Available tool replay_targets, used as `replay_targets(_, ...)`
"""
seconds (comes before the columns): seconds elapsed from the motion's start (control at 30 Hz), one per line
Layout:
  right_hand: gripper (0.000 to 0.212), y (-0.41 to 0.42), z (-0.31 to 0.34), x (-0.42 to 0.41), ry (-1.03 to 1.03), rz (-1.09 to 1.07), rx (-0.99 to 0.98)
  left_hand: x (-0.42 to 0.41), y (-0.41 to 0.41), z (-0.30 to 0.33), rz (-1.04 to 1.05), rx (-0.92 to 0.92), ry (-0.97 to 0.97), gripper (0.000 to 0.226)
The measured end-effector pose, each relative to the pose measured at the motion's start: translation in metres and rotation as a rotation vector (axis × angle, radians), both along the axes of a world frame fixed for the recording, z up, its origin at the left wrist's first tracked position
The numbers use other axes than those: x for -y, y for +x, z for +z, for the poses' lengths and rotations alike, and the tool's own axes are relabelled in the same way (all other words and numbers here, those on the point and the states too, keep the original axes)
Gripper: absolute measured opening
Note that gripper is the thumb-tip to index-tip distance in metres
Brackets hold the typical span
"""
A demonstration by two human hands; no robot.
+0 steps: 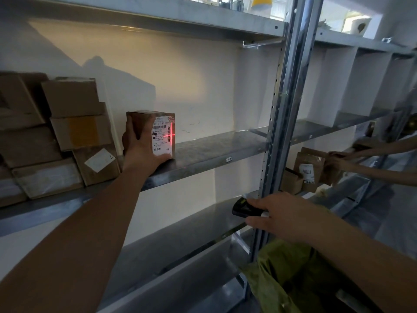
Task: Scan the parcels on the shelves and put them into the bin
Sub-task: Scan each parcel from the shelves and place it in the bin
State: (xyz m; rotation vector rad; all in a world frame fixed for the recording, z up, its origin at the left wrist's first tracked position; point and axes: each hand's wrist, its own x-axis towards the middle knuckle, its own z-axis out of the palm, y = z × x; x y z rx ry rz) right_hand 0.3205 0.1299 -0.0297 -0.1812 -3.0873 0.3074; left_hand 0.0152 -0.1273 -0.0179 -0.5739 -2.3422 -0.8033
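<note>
One parcel (pixel 150 134) upright in left hand (pixel 144 152) grasp; right hand (pixel 282 215) clasps scanner (pixel 240 206), parcel at its 10 o'clock; bin (pixel 293 274) at 6.

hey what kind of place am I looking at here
Most likely a parcel depot or stockroom. Metal shelving holds stacked cardboard boxes, the left hand steadies a labelled parcel under a red scan line, and the right hand aims a handheld scanner.

Grey metal shelf (pixel 216 146), stacked cardboard boxes (pixel 56 136) at its left end, one small labelled box (pixel 158 134) upright near front edge, lower shelf (pixel 180 233) beneath, brown packets (pixel 309 168) on neighbouring shelf right
</note>
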Motion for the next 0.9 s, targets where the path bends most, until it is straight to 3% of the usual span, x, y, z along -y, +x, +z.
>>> replay_targets(0.6,0.063,-0.003,-0.006,-0.004,-0.04,0.008,-0.04,-0.004,-0.002,0.0,-0.002,-0.016,-0.002,0.138)
replay_targets(0.9,0.063,-0.004,0.005,-0.005,-0.02,0.042,-0.034,-0.02,0.022,-0.005,-0.158,-0.055,0.155,0.141)
